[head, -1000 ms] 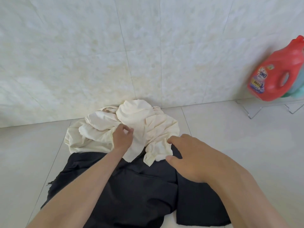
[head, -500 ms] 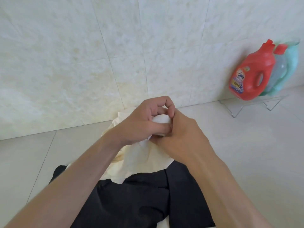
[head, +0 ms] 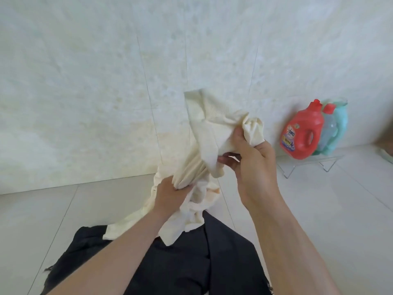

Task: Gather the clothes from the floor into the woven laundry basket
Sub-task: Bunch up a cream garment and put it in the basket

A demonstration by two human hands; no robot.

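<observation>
A cream garment (head: 212,122) hangs lifted off the floor in front of the tiled wall. My right hand (head: 253,167) grips its upper bunched part at centre right. Lower and to the left, my left hand (head: 170,194) is closed around its gathered middle, and the hem trails down below it. A black garment (head: 187,258) lies spread on the floor tiles under my forearms. The woven laundry basket is not in view.
A red detergent bottle (head: 302,133) stands against the wall at the right, with a clear bottle (head: 328,128) and a teal bottle (head: 340,124) behind it, all on a wire rack (head: 306,165). Pale floor tiles (head: 63,209) surround the clothes.
The cream garment has come up off the floor. My right hand rose and moved right with its top, and my left hand slid down to grip its middle.
</observation>
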